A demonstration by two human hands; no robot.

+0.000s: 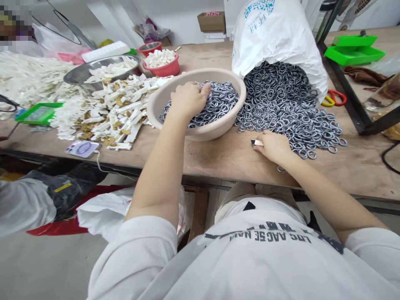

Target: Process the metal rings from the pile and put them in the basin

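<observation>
My left hand (pixel 190 100) reaches palm down into a beige plastic basin (pixel 215 132) and rests on a heap of dark grey metal rings (pixel 220 102). Its thumb stands apart from the fingers, whose tips are partly hidden behind the hand. On the wooden table, right of the basin, my right hand (pixel 275 146) is closed on a small pale flat piece (pixel 258 142) with a black end. More metal rings (pixel 287 112) spill over the table just beyond that hand, out of a large white sack (pixel 275 33) lying with its mouth towards me.
Left of the basin lie piled white plastic parts (pixel 125 112), a phone (pixel 82 148) with a cable, and a green tray (pixel 39 113). A metal bowl (pixel 73 75) and red bowl (pixel 168 68) stand behind. Scissors (pixel 337 98) lie by a black frame (pixel 346 89) at right.
</observation>
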